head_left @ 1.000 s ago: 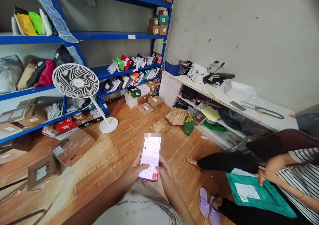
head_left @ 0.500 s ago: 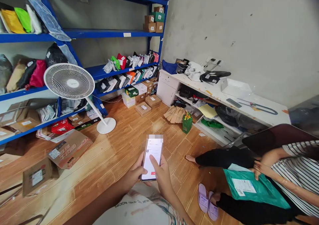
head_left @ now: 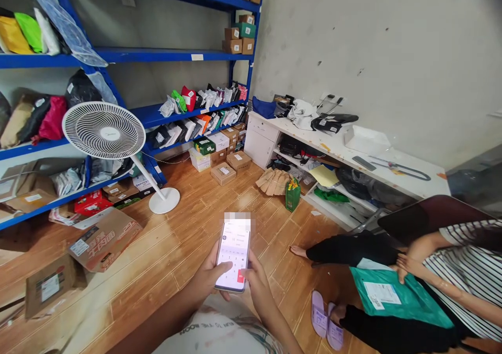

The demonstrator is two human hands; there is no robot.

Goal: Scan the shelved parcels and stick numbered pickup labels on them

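A smartphone (head_left: 231, 254) is held upright in front of my torso, its lit screen showing a number keypad with a red key at the lower right. My left hand (head_left: 213, 273) wraps the phone's left edge, its thumb over the keypad. Along the right edge my right hand (head_left: 254, 278) grips the phone, with its thumb by the red key. The fingers behind the phone are mostly hidden.
A seated person at the right holds a green parcel (head_left: 396, 294); purple slippers (head_left: 319, 315) lie nearby. A white fan (head_left: 163, 200) stands before blue shelves (head_left: 152, 114) of parcels. Boxes (head_left: 105, 236) rest at the left. A white desk (head_left: 408, 158) lines the wall.
A number keypad has appeared on the phone's screen. My right thumb has moved down from the screen's middle to its lower right edge. Phone and hands sit slightly further left in view.
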